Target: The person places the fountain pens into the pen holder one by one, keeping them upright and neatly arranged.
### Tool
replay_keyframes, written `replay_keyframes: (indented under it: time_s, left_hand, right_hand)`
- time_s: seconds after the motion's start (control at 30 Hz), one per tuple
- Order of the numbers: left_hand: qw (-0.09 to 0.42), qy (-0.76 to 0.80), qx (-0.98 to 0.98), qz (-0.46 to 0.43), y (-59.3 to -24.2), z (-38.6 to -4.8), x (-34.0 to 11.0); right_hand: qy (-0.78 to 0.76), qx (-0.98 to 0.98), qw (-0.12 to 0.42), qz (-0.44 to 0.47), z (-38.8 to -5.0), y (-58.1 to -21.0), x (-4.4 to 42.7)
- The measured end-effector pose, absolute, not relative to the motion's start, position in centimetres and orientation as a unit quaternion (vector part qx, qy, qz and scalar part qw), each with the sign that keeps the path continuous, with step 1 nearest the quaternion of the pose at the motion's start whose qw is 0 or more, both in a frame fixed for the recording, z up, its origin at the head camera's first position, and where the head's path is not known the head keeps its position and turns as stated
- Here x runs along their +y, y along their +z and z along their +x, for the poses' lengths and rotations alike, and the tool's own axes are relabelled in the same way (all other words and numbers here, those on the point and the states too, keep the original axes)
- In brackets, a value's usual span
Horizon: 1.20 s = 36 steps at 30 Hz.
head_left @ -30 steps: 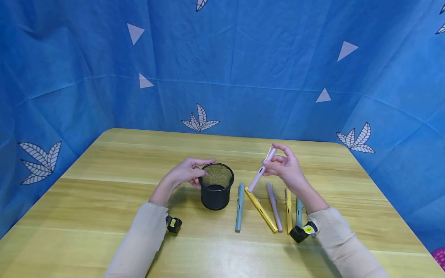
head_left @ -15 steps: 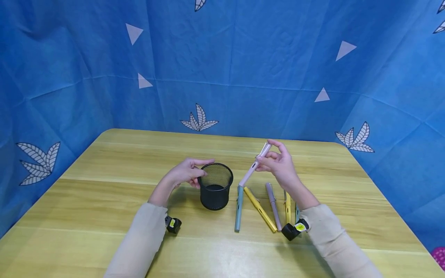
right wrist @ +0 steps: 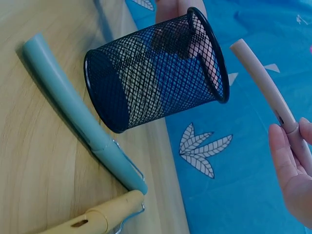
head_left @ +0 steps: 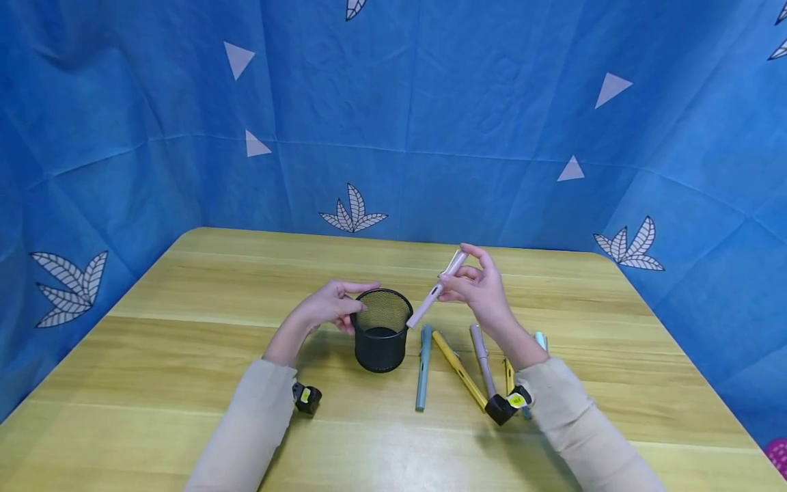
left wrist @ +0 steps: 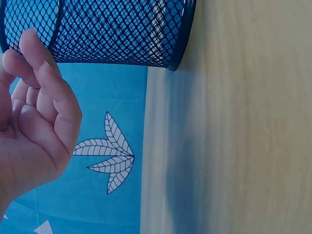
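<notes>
A black mesh pen holder stands upright on the table. My left hand grips its left rim, with the thumb inside and the other fingers outside. My right hand pinches a pale pink pen near its clip end. The pen slants down to the left, its lower end beside the holder's right rim. In the right wrist view, a small gap shows between the pink pen and the holder's mouth.
On the wooden table, a blue-green pen lies right of the holder. Further right are a yellow pen, a purple pen, another yellow pen and a light blue pen end, partly behind the right arm. A blue curtain hangs behind.
My right hand has carried the pink pen leftward, from above the yellow pen, past the blue-green one, to the holder's rim. The left hand and the holder stay put.
</notes>
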<state>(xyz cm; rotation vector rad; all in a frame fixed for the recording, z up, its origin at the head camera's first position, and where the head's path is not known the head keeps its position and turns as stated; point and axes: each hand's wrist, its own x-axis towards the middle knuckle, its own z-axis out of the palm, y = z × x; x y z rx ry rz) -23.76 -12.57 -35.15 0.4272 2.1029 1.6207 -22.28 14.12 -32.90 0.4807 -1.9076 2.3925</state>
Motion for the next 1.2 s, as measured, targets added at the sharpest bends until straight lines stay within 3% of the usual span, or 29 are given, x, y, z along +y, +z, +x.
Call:
replay_keyframes:
  time_s: [0.43, 1.2]
  left_hand:
    - [0.226, 0.592, 0.760, 0.147, -35.2, -23.7, -12.6]
    - [0.216, 0.581, 0.770, 0.151, -35.0, -23.7, -12.5]
  right_hand:
    - [0.736, -0.647, 0.076, 0.185, -22.2, -32.4, 12.4]
    - [0.690, -0.677, 0.069, 0.244, -21.9, -33.6, 9.5]
